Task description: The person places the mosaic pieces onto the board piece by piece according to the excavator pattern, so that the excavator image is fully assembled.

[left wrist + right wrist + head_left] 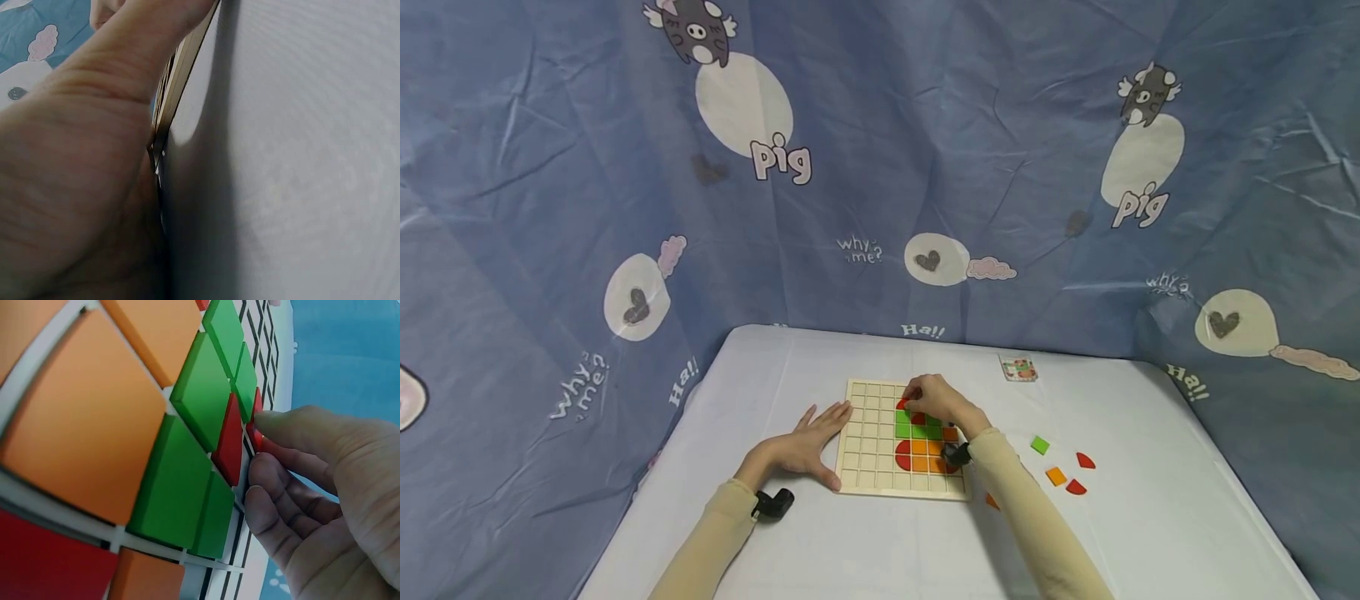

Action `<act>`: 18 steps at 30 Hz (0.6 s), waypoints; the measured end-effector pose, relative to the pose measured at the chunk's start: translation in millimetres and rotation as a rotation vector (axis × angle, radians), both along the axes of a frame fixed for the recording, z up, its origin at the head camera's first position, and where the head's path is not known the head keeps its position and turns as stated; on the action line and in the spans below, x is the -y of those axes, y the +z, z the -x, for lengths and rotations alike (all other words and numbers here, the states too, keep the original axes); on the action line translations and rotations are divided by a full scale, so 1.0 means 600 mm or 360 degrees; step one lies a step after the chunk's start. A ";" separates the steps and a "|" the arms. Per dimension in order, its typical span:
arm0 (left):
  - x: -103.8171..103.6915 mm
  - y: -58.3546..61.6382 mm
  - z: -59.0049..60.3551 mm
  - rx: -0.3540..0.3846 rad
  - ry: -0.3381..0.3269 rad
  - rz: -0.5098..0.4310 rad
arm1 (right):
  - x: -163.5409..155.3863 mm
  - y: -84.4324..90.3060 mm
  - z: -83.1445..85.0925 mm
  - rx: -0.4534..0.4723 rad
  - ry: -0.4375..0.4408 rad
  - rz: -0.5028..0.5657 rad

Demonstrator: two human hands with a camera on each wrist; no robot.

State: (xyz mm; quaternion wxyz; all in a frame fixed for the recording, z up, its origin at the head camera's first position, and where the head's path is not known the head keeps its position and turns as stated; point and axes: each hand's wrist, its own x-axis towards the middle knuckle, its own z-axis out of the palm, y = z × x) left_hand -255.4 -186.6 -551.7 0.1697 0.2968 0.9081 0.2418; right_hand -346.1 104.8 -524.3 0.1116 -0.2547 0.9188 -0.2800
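Right hand [934, 398] pinched red piece [255, 425] at grid board [868, 454] top rows (beside green pieces [203, 403]); left hand [808, 446] lay flat, fingers straight, against board's left edge on desk [1150, 533].
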 end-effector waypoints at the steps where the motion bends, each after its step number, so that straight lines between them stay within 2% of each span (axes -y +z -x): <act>1: 0.000 0.000 0.000 0.0006 0.0003 0.0006 | -0.002 -0.001 -0.001 -0.0006 0.0003 0.0012; 6: -0.002 0.001 0.000 0.0020 0.0014 -0.0006 | -0.015 -0.001 -0.007 -0.0048 0.0004 0.0062; 11: -0.004 0.000 0.001 0.0007 0.0011 0.0011 | -0.046 0.006 -0.024 -0.0094 -0.0045 0.0117; 18: -0.003 0.002 0.000 0.0006 0.0006 0.0013 | -0.122 0.015 -0.074 -0.0114 -0.0126 0.0119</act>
